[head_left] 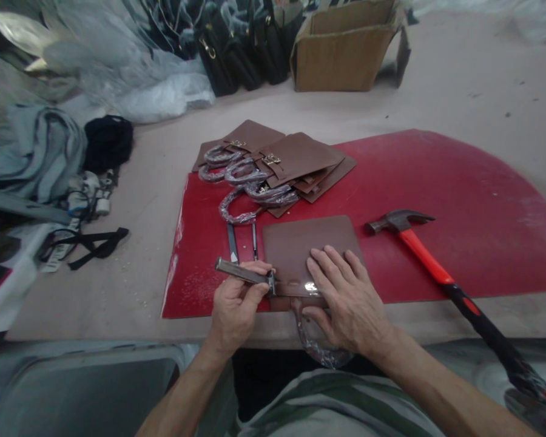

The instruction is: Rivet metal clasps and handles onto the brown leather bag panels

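Brown panel [303,243] beneath right hand [349,298], flat, unclenched; left hand [235,304] pinching metal tool [240,271].

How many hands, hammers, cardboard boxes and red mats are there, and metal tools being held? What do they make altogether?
Hands: 2, the left hand and the right hand
Metal tool in the left hand: 1
Hammer: 1
Cardboard box: 1
Red mat: 1
Total: 6

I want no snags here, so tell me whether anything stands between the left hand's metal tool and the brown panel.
Nothing visible does. The left hand holds the metal tool with its head at the left edge of the brown panel; the right hand lies farther right on it.
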Demonstrator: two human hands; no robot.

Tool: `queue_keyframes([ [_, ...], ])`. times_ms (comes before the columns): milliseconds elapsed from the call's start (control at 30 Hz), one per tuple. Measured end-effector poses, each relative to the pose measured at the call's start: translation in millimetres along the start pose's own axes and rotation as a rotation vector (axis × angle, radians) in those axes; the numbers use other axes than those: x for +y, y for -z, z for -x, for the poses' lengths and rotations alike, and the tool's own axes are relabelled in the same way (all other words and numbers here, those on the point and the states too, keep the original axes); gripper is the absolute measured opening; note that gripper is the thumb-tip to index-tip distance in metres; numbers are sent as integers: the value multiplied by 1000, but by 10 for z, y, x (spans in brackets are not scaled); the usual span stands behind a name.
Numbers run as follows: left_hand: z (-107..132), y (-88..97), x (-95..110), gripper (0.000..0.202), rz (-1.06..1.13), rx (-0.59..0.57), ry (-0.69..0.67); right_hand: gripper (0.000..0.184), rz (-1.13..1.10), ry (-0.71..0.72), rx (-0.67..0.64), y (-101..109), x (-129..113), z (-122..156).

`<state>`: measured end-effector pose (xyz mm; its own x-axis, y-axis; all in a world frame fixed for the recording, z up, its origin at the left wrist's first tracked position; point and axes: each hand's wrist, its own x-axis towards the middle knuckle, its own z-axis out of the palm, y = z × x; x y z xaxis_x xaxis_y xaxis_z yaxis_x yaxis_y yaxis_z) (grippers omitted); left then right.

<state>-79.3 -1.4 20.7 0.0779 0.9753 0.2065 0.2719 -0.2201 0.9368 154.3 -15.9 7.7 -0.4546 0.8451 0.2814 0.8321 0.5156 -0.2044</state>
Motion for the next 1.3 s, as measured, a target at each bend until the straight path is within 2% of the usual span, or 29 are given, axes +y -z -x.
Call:
queue_keyframes([
  [433,3,-34,-5,9,5,-9,-13,69,-17,-6,-17,-2,11,9],
  [733,-58,-45,34,12,-154,-82,-248,68,-11,-14,-24,25,-3,-21],
  [933,-89,-8,3,11,-97,-120,-101,70,-4,-19,-45,24,-16,-19],
  [1033,-86,26,-49,12,-48,-152,-105,70,0,-16,-40,16,-16,-8],
  [1167,-70,23,-61,11,-75,-144,-155,71,-3,-22,-48,12,-14,-12],
  [1300,-59,-19,-32,10,-181,-114,-288,71,-7,-26,-54,20,-12,-19],
])
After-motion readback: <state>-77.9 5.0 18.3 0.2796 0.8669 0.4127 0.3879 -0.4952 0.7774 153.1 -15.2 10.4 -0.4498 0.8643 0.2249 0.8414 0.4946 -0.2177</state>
